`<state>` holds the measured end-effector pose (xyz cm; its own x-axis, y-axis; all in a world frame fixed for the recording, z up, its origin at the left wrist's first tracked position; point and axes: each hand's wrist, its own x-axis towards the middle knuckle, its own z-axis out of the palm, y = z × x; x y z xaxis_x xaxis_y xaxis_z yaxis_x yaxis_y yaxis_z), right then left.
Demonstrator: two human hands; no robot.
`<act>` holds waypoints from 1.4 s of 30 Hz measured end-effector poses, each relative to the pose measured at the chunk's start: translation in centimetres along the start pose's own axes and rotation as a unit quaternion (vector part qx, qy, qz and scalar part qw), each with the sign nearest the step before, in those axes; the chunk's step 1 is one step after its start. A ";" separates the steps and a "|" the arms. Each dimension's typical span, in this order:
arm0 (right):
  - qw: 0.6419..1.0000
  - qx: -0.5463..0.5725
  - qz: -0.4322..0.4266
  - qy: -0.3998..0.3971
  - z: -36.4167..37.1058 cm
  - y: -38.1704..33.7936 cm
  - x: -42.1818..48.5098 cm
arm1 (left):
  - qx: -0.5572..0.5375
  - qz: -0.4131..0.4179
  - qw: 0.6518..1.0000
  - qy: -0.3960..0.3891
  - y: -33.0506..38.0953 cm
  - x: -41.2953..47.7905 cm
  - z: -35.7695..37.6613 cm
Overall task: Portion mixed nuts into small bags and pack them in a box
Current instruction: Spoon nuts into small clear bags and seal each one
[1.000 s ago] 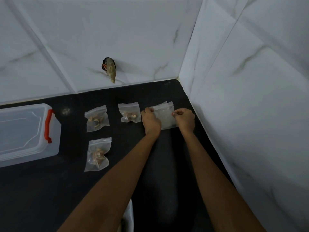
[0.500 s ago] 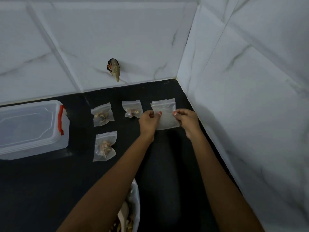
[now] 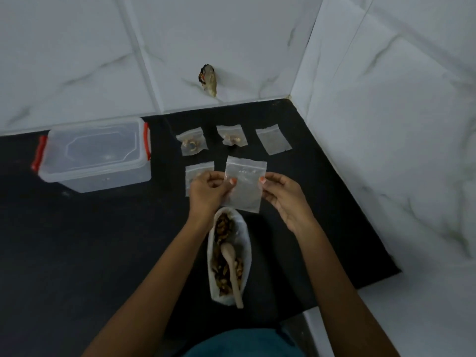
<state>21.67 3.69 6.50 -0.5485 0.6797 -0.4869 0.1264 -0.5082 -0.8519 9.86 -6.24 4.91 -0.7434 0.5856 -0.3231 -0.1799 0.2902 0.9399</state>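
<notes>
I hold an empty clear zip bag (image 3: 244,186) upright above the black counter. My left hand (image 3: 208,191) pinches its left edge and my right hand (image 3: 282,193) pinches its right edge. Below it lies an open white bag of mixed nuts (image 3: 228,256) with a wooden spoon (image 3: 231,266) in it. Two filled small bags (image 3: 192,144) (image 3: 231,135) lie in a row at the back. A third filled bag (image 3: 198,171) is partly hidden behind my left hand. Another empty small bag (image 3: 273,141) lies at the back right.
A clear plastic box with red latches (image 3: 95,153) stands on the left of the black counter (image 3: 77,253). White marble walls close the back and the right side. A small dark fixture (image 3: 208,78) sticks out of the back wall.
Both hands lifted one empty bag off the stack at the back right and drew it toward me. One empty bag stays behind. The view tilted down, showing the nut bag and spoon.
</notes>
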 end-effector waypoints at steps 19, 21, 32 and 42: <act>0.970 -0.226 -0.044 -0.072 5.6 7.0 -8.2 | 0.285 0.195 0.938 0.044 -3.6 -7.6 -9.4; 0.971 -0.227 -0.045 -0.066 6.0 7.4 -8.4 | 0.241 0.224 0.942 0.067 -3.8 -8.9 -9.2; 0.973 -0.216 -0.033 -0.073 7.8 8.4 -9.2 | -0.053 0.024 0.997 -0.056 -3.7 -10.4 -9.5; 0.943 -0.290 -0.164 -0.001 9.0 8.6 -9.1 | 0.091 0.074 0.993 0.013 -3.8 -10.0 -9.9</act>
<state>20.29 -11.63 5.36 -0.6390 0.7483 -0.1784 0.3801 0.1055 -0.9189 11.58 -20.65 5.64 -0.7695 0.6131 -0.1786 0.0496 0.3363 0.9404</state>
